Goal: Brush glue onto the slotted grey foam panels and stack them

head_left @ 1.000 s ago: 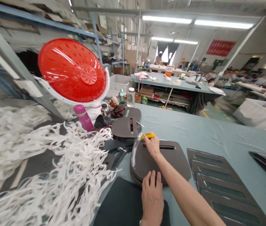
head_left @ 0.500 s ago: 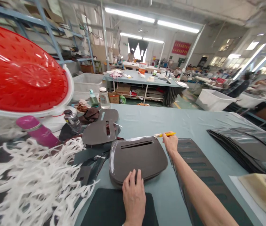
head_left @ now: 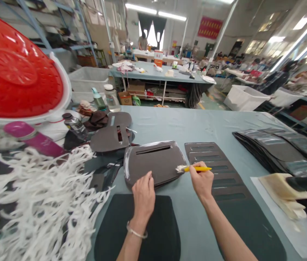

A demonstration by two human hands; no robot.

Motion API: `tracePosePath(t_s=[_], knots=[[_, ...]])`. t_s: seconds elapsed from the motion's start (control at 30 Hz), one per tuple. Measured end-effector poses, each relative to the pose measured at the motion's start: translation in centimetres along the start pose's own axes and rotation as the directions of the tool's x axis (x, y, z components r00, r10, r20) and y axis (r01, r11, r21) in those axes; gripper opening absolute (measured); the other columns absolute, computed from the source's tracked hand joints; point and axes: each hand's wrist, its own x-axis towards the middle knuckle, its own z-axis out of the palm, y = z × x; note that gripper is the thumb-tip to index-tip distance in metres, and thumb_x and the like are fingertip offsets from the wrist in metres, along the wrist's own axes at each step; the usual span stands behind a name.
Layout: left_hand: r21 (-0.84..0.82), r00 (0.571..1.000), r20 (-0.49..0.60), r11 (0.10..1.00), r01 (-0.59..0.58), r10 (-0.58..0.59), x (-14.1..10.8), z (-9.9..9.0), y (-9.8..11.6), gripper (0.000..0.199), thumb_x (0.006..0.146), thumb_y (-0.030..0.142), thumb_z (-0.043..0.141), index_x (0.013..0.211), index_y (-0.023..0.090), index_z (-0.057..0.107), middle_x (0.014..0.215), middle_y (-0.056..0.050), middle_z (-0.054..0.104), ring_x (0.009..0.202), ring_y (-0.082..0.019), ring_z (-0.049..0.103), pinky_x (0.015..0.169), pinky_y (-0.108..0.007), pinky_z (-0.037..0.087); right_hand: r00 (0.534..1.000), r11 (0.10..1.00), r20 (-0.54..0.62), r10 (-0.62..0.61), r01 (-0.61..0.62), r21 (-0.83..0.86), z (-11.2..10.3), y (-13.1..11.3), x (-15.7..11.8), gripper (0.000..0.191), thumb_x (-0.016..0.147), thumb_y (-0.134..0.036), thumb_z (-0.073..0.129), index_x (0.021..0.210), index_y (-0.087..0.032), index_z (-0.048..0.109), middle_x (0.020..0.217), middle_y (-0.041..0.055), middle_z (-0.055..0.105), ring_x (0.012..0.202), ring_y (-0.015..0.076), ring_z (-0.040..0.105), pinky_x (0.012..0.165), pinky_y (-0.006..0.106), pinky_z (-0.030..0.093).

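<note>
My left hand [head_left: 144,195] rests on the front edge of a dark brown, rounded panel [head_left: 153,159] with a long slot, the top one of a small stack. Its fingers lie on the surface, holding nothing. Pinched in my right hand [head_left: 202,181] is a small yellow-handled brush [head_left: 199,169], its tip coated in something white. That tip is at the panel's right edge. Wet-looking shine shows along the panel's left edge. Below my left hand lies a dark green-black panel [head_left: 139,228].
A long panel with several slots [head_left: 225,181] lies to the right. Beyond it are stacked dark panels [head_left: 275,148] and a pale foam-like block [head_left: 281,188] on white paper. White strips [head_left: 47,203], a purple bottle [head_left: 33,137] and a red basket [head_left: 20,69] crowd the left.
My right hand and the brush have moved from the panel's far right corner down its right edge, nearer to me. My left hand stays on the front edge. The view has tilted down.
</note>
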Motion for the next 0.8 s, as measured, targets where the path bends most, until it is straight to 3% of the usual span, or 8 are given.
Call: tracePosePath(t_s=[0.07,0.17,0.27,0.43,0.53,0.6,0.73,0.8], knots=[[-0.186,0.994,0.002,0.977,0.107,-0.109,1.6,-2.0,-1.1,0.040,0.093,0.037,0.029,0.122,0.020,0.051,0.115,-0.008,0.064,0.106,-0.017,0.058,0.095,-0.035,0.043,0.979,0.972,0.162,-0.122,0.085,0.220,1.8,-3.6,-3.2,0.017,0.077,-0.031,0.051,0.071,-0.018,0.059,0.061,-0.0009,0.061,0.054,0.0112,0.054,0.056,0.021,0.041],[-0.218,0.978,0.032,0.953,0.208,-0.206,3.5,-4.3,-3.0,0.041,0.092,0.039,0.027,0.122,0.020,0.049,0.113,-0.008,0.065,0.107,-0.017,0.059,0.095,-0.036,0.043,0.866,0.883,0.370,-0.335,0.152,0.444,5.0,-7.4,-7.3,0.016,0.080,-0.028,0.051,0.077,-0.017,0.063,0.071,0.0022,0.065,0.059,0.0106,0.057,0.060,0.020,0.045],[-0.093,0.983,0.080,0.981,0.172,-0.165,4.2,-4.9,-4.5,0.038,0.092,0.036,0.028,0.116,0.020,0.052,0.107,-0.007,0.067,0.105,-0.018,0.059,0.096,-0.037,0.042,0.856,0.896,0.403,-0.325,0.142,0.421,5.6,-6.0,-8.1,0.016,0.080,-0.028,0.053,0.077,-0.016,0.063,0.069,0.0019,0.064,0.057,0.0101,0.056,0.058,0.020,0.044],[0.113,1.000,0.022,0.994,-0.003,0.000,3.5,-3.7,-4.5,0.036,0.093,0.029,0.027,0.116,0.020,0.053,0.111,-0.008,0.063,0.103,-0.019,0.057,0.093,-0.036,0.042,0.982,0.994,0.167,-0.086,0.072,0.086,-0.4,2.8,-2.1,0.019,0.076,-0.035,0.059,0.072,-0.017,0.062,0.060,-0.0007,0.061,0.053,0.0109,0.054,0.054,0.020,0.042],[0.342,1.000,0.013,0.939,-0.024,0.020,2.7,-2.6,-2.9,0.037,0.092,0.034,0.032,0.122,0.023,0.052,0.106,-0.009,0.060,0.099,-0.022,0.054,0.085,-0.039,0.043,0.998,0.999,-0.045,-0.035,0.034,-0.014,-1.8,3.6,0.9,0.021,0.074,-0.037,0.061,0.070,-0.016,0.062,0.060,-0.0001,0.060,0.052,0.0115,0.055,0.052,0.020,0.042],[0.479,0.999,0.004,0.877,-0.032,0.034,2.2,-1.8,-1.7,0.038,0.091,0.036,0.035,0.123,0.025,0.052,0.105,-0.010,0.057,0.100,-0.025,0.051,0.082,-0.040,0.042,0.996,0.991,-0.025,-0.082,0.084,0.100,0.6,0.8,1.2,0.021,0.076,-0.036,0.060,0.075,-0.015,0.064,0.066,0.0015,0.063,0.056,0.0118,0.056,0.055,0.021,0.044],[0.599,0.997,-0.014,0.799,-0.052,0.076,1.5,-0.7,-0.6,0.038,0.090,0.033,0.038,0.124,0.024,0.052,0.113,-0.013,0.051,0.105,-0.026,0.046,0.085,-0.040,0.041,0.951,0.902,0.172,-0.258,0.174,0.395,9.5,-7.4,-0.8,0.018,0.081,-0.032,0.057,0.085,-0.018,0.067,0.077,0.0021,0.068,0.064,0.0120,0.061,0.064,0.021,0.048],[0.613,0.996,-0.016,0.788,-0.056,0.083,1.5,-0.6,-0.8,0.037,0.090,0.031,0.038,0.123,0.025,0.053,0.112,-0.012,0.051,0.103,-0.025,0.046,0.084,-0.039,0.041,0.923,0.878,0.227,-0.311,0.187,0.441,12.7,-9.2,-1.4,0.017,0.080,-0.031,0.056,0.083,-0.020,0.068,0.080,0.0020,0.070,0.069,0.0129,0.063,0.068,0.021,0.049]])
